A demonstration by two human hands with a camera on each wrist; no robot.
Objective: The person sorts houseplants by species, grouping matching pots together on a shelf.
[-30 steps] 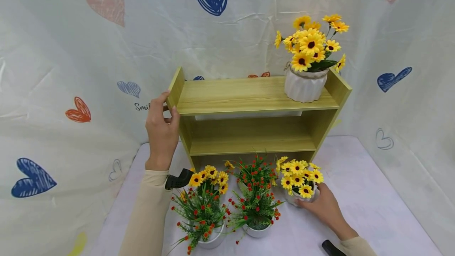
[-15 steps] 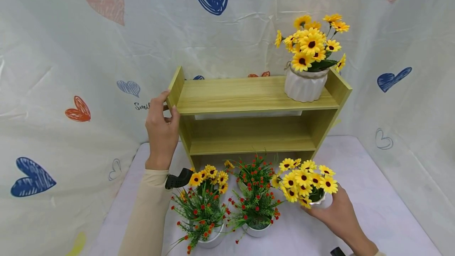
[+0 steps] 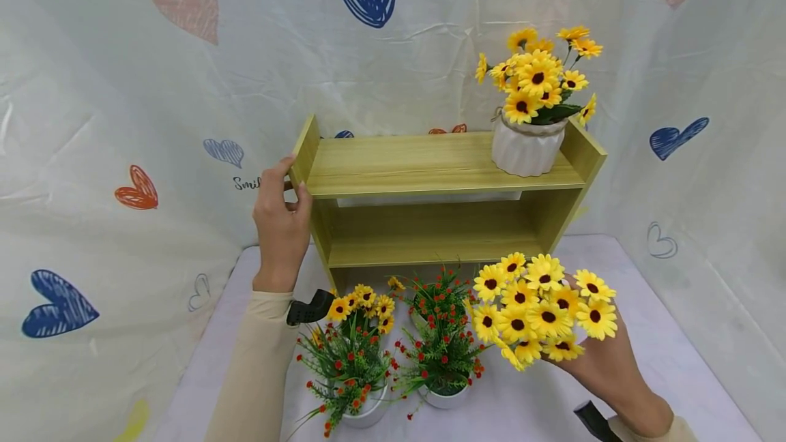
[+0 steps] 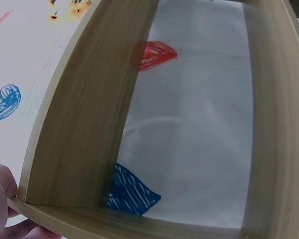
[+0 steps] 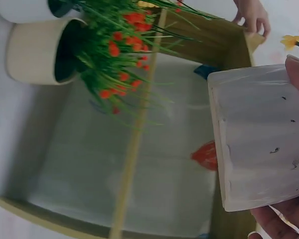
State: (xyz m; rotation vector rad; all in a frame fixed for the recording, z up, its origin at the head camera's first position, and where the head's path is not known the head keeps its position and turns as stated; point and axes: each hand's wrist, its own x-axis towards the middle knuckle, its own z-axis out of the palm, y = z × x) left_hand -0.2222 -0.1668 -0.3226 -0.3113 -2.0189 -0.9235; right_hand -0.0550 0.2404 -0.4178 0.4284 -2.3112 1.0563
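My left hand (image 3: 281,230) grips the left side panel of a light wooden shelf (image 3: 399,166), thumb in front and fingers behind; the left wrist view shows the thumb (image 4: 2,180) at the board's corner. In my right hand (image 3: 614,363) is a potted plant with yellow daisy-like flowers (image 3: 540,312), held off the table in front of the shelf's right side. The head view hides its pot behind the blooms. From the right wrist, the ribbed white pot (image 5: 264,139) appears between thumb and fingers.
A white pot of yellow flowers (image 3: 529,145) stands on the top shelf's right end. On the table (image 3: 669,333), left of my right hand, several potted plants cluster, including red-flowered ones (image 3: 445,360) and a yellow-flowered one (image 3: 362,305). A heart-printed curtain (image 3: 393,67) hangs behind.
The right hand has lifted the yellow-flowered pot from the table, moving it up and slightly right, with the blooms tipping toward the camera. The left hand stays on the shelf panel.
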